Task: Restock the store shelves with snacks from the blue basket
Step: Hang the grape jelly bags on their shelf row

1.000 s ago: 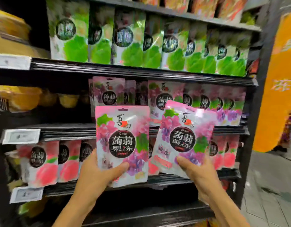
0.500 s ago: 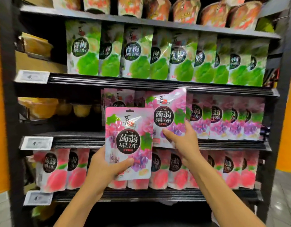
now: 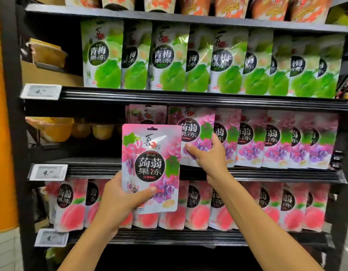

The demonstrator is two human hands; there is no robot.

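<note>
The grape pouch [image 3: 151,169] that your left hand [image 3: 120,198] grips is smooth, glossy plastic film with white glare near its top, and the second grape pouch [image 3: 192,133] that your right hand [image 3: 210,157] holds has the same slick sheen. The green pouches [image 3: 165,57] above you look shinier and more crinkled, while the black shelf edges [image 3: 188,98] are ribbed with a dull, low sheen; you cannot tell whether they are plastic or metal. To your left, the brown box [image 3: 50,75] looks like matt cardboard and the cups [image 3: 102,130] like clear plastic.
</note>
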